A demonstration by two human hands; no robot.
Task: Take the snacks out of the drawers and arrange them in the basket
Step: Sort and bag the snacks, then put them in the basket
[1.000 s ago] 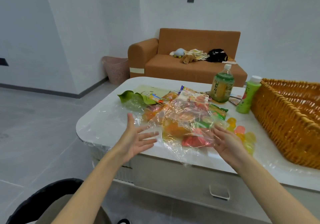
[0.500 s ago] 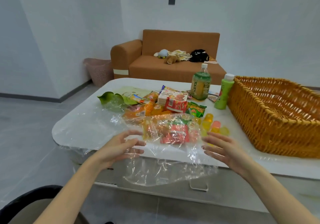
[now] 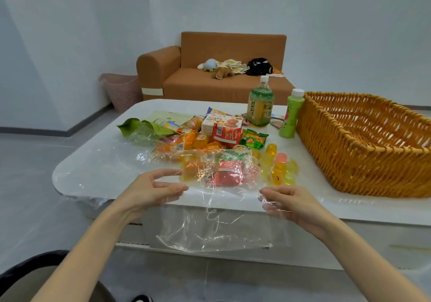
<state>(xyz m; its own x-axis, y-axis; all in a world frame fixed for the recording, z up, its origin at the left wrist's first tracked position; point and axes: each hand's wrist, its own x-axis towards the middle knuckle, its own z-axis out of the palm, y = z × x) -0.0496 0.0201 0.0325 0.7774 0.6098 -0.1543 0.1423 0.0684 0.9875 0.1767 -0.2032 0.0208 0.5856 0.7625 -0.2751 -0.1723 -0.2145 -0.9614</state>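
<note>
Plastic bag [image 3: 217, 229] over table edge [image 3: 326, 210]

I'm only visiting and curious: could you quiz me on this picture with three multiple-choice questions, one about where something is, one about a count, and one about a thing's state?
1. Where on the table is the wicker basket?
A) right of the snacks
B) left of the snacks
C) in front of the snacks

2. How many bottles stand on the table?
A) one
B) two
C) four

3. How are those bottles?
A) lying down
B) upright, uncapped
C) upright, capped

Answers:
1 A: the wicker basket fills the table's right end, beside the snacks.
2 B: a large green-labelled bottle and a slimmer bright green bottle.
3 C: both stand capped.
</note>
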